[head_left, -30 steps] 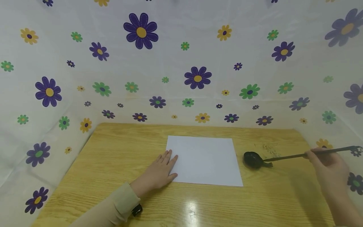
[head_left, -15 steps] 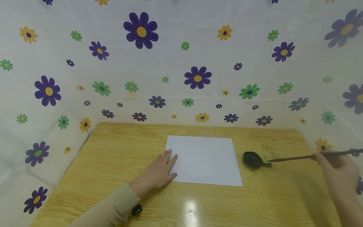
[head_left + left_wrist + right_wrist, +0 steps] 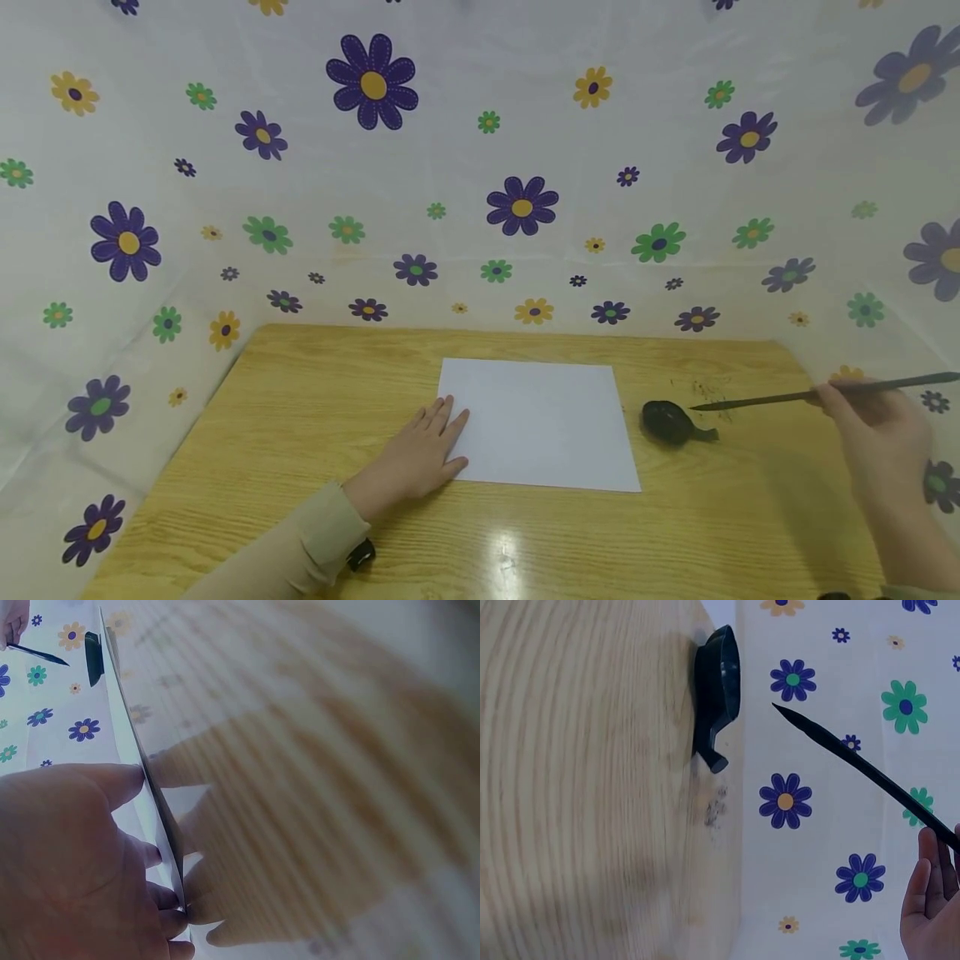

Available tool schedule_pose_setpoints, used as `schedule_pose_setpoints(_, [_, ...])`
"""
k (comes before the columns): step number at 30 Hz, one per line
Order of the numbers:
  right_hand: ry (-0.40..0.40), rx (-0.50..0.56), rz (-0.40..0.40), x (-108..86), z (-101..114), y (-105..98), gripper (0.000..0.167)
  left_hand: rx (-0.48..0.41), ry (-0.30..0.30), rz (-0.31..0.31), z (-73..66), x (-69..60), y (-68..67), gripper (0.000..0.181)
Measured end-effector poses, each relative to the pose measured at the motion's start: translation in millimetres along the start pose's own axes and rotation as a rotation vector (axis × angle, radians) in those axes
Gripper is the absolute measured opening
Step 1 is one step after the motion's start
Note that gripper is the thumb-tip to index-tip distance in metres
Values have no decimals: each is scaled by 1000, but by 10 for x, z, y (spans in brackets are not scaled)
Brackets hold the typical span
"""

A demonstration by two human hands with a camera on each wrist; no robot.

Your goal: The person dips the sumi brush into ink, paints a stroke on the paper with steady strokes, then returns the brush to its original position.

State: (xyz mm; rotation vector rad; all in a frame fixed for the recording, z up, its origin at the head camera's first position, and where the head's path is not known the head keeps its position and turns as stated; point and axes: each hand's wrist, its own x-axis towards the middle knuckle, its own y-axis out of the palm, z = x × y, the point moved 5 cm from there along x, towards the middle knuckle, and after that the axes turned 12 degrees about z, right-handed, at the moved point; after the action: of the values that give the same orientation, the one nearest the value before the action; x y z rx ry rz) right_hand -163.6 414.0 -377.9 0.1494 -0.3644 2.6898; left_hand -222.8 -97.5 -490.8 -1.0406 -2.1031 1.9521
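Note:
A sheet of white paper (image 3: 543, 425) lies flat on the table. My left hand (image 3: 420, 454) rests on its left edge, fingers straight and spread; the left wrist view shows the fingertips (image 3: 171, 922) on the sheet. To the right of the paper sits a small black ink dish (image 3: 667, 422) with a short spout-like handle. My right hand (image 3: 877, 433) pinches a long dark paintbrush (image 3: 757, 402) along its shaft. In the right wrist view the brush (image 3: 855, 761) has a dark pointed tip, held in the air apart from the dish (image 3: 718, 679).
Dark specks (image 3: 708, 392) mark the wooden table (image 3: 322, 392) behind the dish. A white sheet (image 3: 450, 150) with printed flowers stands around the table's back and sides. Something small and black (image 3: 362, 554) shows under the left sleeve.
The brush first shifts right along the dish's handle, then comes back left and up, its tip now lifted near the dish. The left hand and paper stay in place.

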Motion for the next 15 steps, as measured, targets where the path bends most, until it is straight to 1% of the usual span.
schedule_pose_setpoints(2, [-13,32,15,6,15,50,24,-2,6,-3,-3,-2,-1,71])
schedule_pose_setpoints(3, [-15,64,22,11,18,74,22,-3,8,-5,-3,0,-2,71])
schedule_pose_setpoints(6, [-28,54,58,13,34,143,17,5,10,0,6,13,15,72])
schedule_pose_setpoints(8, [-24,-21,74,22,50,181,14,11,12,-6,19,27,37,73])
schedule_pose_setpoints(10, [3,-105,80,24,64,218,10,18,11,-9,32,37,55,73])
schedule_pose_setpoints(11, [14,-87,76,31,70,245,9,16,9,-12,33,37,55,73])
schedule_pose_setpoints(13, [26,-17,75,42,86,304,10,13,8,-15,22,24,41,72])
schedule_pose_setpoints(15, [30,-4,72,49,105,366,12,13,2,-11,9,9,23,72])
